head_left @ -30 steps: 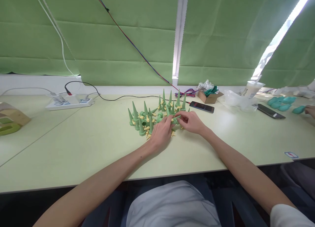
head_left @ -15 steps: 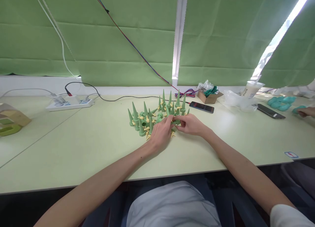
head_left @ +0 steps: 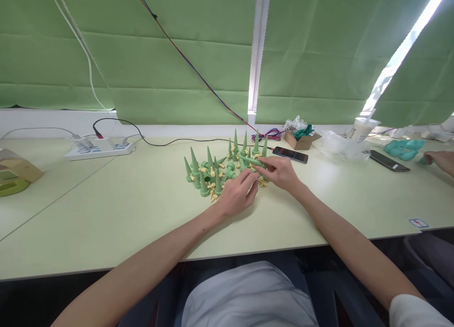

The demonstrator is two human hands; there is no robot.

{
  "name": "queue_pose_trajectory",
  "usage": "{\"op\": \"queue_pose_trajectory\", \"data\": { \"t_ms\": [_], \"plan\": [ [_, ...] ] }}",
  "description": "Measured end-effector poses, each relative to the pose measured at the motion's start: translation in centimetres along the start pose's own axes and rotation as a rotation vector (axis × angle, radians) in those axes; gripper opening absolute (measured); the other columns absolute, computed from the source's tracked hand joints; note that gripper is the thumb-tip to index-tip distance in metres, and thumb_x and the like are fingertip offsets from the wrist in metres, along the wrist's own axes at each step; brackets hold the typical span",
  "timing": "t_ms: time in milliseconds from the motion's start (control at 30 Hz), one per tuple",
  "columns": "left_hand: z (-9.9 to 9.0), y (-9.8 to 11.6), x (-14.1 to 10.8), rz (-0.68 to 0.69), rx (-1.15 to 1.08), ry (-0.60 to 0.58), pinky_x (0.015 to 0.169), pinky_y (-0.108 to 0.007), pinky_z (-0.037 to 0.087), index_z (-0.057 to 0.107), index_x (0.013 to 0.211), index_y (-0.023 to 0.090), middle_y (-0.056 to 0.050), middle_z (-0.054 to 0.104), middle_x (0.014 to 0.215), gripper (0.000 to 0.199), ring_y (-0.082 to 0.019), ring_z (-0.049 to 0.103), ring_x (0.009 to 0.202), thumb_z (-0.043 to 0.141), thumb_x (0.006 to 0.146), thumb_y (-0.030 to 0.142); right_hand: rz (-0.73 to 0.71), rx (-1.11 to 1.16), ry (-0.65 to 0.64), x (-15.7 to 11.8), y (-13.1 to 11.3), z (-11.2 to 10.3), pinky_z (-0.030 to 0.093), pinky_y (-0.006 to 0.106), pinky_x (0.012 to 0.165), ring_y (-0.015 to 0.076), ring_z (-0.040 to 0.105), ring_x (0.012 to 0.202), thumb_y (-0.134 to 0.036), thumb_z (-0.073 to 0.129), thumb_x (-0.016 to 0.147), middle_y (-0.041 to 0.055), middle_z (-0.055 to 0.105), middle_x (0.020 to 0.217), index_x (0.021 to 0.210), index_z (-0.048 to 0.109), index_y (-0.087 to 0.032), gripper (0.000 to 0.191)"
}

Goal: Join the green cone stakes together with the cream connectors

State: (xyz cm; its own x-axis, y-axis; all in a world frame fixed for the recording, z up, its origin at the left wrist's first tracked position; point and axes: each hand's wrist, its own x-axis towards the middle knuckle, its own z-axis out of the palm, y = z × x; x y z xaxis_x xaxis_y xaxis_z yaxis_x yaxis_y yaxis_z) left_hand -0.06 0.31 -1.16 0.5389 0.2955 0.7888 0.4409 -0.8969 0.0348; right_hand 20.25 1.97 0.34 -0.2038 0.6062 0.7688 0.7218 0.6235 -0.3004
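A cluster of green pointed cones [head_left: 195,164] stands on the table, with small pale yellow pieces [head_left: 213,195] among them. My right hand [head_left: 282,172] is at the cluster's right side, its thumb and fingers pinched on a green cone [head_left: 250,160] that lies sideways, tip to the left. In front of the cones, my left hand [head_left: 238,193] is closed with its fingertips together, close to the right hand's fingers. What it holds, if anything, is too small to make out. My hands hide part of the cluster's front right.
Behind the cones lies a phone [head_left: 291,154] on a black cable, near a small cardboard box [head_left: 301,140]. A power strip [head_left: 101,150] sits at the back left. Rightward are a plastic cup [head_left: 362,128], another phone [head_left: 389,161], turquoise pieces [head_left: 405,149] and another person's hand [head_left: 441,161].
My hands have come apart slightly. The right hand has moved up and right with the cone; the left has drawn slightly toward me. The other person's hand has shifted at the right edge.
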Motion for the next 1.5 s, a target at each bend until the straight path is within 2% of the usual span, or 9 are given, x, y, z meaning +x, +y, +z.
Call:
{"op": "queue_pose_trajectory", "data": {
  "t_ms": [133,233,433,600,900,1200,1400,1500],
  "plan": [
    [0.2,0.1,-0.3,-0.015,-0.05,-0.187,0.054,-0.025,0.034,0.057,0.098,0.018,-0.003,0.068,0.083,0.016,-0.013,0.058,0.064,0.042,0.097,0.014,0.085,0.043,0.22,0.6,0.2,-0.8,0.037,0.029,0.057,0.013,0.042,0.054,-0.049,0.067,0.088,-0.0016,0.049,0.058,0.091,0.078,-0.017,0.034],
    [0.3,0.1,-0.4,-0.05,-0.066,-0.285,0.057,-0.027,0.034,0.059,0.098,0.018,-0.003,0.069,0.083,0.018,-0.014,0.059,0.065,0.042,0.097,0.015,0.152,0.038,0.308,0.8,0.6,-1.2,0.036,0.029,0.058,0.0125,0.039,0.055,-0.051,0.068,0.087,-0.0026,0.045,0.059,0.091,0.078,-0.018,0.035],
    [-0.2,0.6,-0.1,-0.103,-0.098,-0.389,0.056,-0.027,0.031,0.062,0.094,0.018,-0.003,0.065,0.077,0.02,-0.014,0.055,0.062,0.042,0.096,0.016,0.218,0.021,0.412,0.8,1.5,-1.1,0.03,0.028,0.055,0.0108,0.032,0.055,-0.046,0.07,0.086,-0.0037,0.04,0.057,0.077,0.076,-0.017,0.031],
    [-0.4,0.8,0.1,-0.129,-0.136,-0.393,0.057,-0.027,0.033,0.063,0.095,0.018,-0.002,0.064,0.076,0.02,-0.014,0.054,0.062,0.042,0.096,0.016,0.219,0.025,0.467,0.6,1.4,-0.9,0.027,0.029,0.054,0.0108,0.031,0.055,-0.043,0.07,0.086,-0.0043,0.036,0.059,0.076,0.074,-0.017,0.028],
    [-0.3,0.8,0.0,-0.145,-0.154,-0.387,0.056,-0.028,0.033,0.063,0.092,0.019,-0.002,0.062,0.073,0.021,-0.014,0.051,0.06,0.043,0.095,0.018,0.31,0.057,0.401,0.6,1.7,-0.5,0.034,0.029,0.057,0.0125,0.037,0.056,-0.05,0.065,0.086,-0.0038,0.041,0.058,0.071,0.061,-0.019,0.034],
    [-0.5,1.0,0.0,-0.176,-0.175,-0.41,0.057,-0.027,0.034,0.064,0.093,0.019,-0.003,0.063,0.076,0.021,-0.014,0.051,0.06,0.043,0.094,0.018,0.334,0.12,0.407,0.7,1.4,-0.5,0.036,0.027,0.057,0.0122,0.04,0.056,-0.045,0.063,0.089,-0.0035,0.045,0.059,0.071,0.055,-0.02,0.031],
    [-0.5,0.9,-0.1,-0.157,-0.176,-0.401,0.056,-0.027,0.032,0.06,0.086,0.019,-0.001,0.058,0.071,0.018,-0.013,0.045,0.057,0.044,0.093,0.016,0.347,0.078,0.276,0.8,1.5,-0.4,0.036,0.028,0.056,0.0119,0.039,0.055,-0.044,0.064,0.086,-0.004,0.043,0.057,0.07,0.056,-0.02,0.03],
    [-0.5,0.9,-0.1,-0.157,-0.182,-0.411,0.056,-0.028,0.032,0.06,0.086,0.019,-0.001,0.058,0.071,0.017,-0.013,0.045,0.058,0.045,0.092,0.016,0.353,0.079,0.265,0.8,1.3,-0.3,0.036,0.027,0.056,0.0117,0.04,0.054,-0.044,0.063,0.085,-0.004,0.043,0.057,0.07,0.056,-0.02,0.03]
  ]
}}
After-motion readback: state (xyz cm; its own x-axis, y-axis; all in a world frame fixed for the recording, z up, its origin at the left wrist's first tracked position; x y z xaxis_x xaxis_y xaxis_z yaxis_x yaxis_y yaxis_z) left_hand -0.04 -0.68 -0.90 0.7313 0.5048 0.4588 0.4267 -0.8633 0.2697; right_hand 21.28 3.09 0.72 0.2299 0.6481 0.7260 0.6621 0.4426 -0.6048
